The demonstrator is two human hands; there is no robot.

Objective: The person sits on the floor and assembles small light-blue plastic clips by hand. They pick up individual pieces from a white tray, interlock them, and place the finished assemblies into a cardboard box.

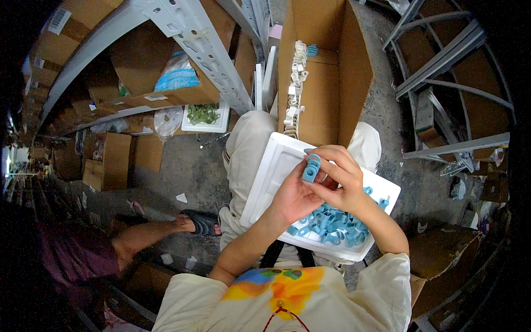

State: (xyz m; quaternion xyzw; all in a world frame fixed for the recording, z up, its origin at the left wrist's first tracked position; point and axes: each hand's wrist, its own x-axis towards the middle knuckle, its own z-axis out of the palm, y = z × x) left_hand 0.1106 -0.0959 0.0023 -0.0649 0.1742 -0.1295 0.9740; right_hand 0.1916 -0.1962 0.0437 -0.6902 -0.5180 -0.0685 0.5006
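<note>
In front of my chest, a short stack of blue plastic clips is held between my two hands. The fingers of my left hand are curled around the stack's near side. From the other side, my right hand pinches it with thumb and fingers. Below them, a white foam tray rests across my lap. Many loose blue clips are heaped in its near right part, partly hidden by my hands. Just beyond stands a tall open cardboard box. Along its left inner wall runs a row of white clips, with a few blue clips beside its far end.
A metal shelf post rises at the upper left, near cartons and a white tray of green pieces. Another person's sandalled foot is on the floor to my left. Metal racking stands at right, with a carton below.
</note>
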